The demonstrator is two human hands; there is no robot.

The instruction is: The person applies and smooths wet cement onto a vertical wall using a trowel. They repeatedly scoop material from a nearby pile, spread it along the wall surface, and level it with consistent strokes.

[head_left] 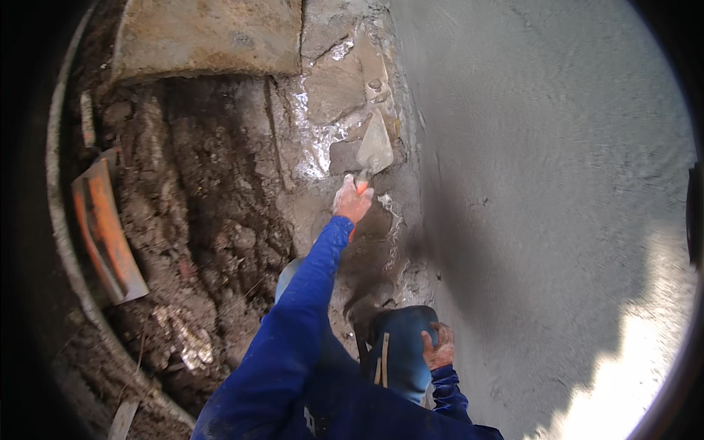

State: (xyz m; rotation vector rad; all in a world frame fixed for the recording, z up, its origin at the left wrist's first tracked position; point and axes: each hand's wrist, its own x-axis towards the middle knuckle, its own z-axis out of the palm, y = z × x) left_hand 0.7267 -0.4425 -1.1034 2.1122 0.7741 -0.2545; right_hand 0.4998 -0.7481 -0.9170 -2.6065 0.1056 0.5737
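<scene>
My left hand (352, 199) is closed around the orange handle of a pointing trowel (375, 145). The trowel's pale, mortar-smeared blade points away from me, over wet stones set in a strip of mortar (334, 99). It cannot be told whether the blade touches the surface. My right hand (439, 346) rests on my bent right knee (402, 337), fingers apart and holding nothing. Both sleeves are blue.
A smooth grey rendered wall (543, 161) rises close along the right. Loose, dark soil (213, 220) lies left of the stones. A mud-stained board (209, 37) stands at the far left, and a curved orange piece (110, 227) lies at the left edge.
</scene>
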